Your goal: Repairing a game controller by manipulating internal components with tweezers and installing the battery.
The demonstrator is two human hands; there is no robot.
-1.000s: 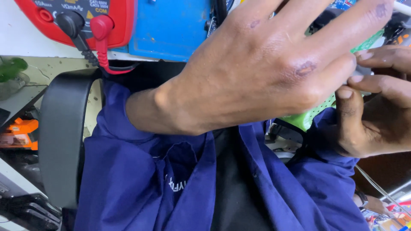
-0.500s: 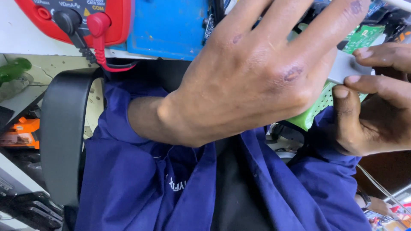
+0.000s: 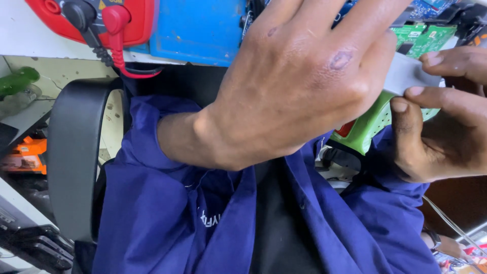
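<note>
My left hand (image 3: 299,86) fills the middle of the view, back toward the camera. Its fingers are spread and reach up past the top edge, so the fingertips are hidden. It lies over a bright green perforated casing (image 3: 373,127) and covers the left end of a pale grey flat piece (image 3: 406,76). My right hand (image 3: 446,137) at the right edge pinches that grey piece between thumb and forefinger. A green circuit board (image 3: 426,38) shows just above the grey piece.
A red multimeter (image 3: 137,15) with a red lead and a blue box (image 3: 203,28) stand at the top on a white surface. A black curved armrest (image 3: 73,157) is at the left, with an orange item (image 3: 25,155) beyond it. My blue shirt (image 3: 167,218) fills the bottom.
My left hand has lifted slightly up and to the right. More of the grey piece and the green casing now shows between my two hands.
</note>
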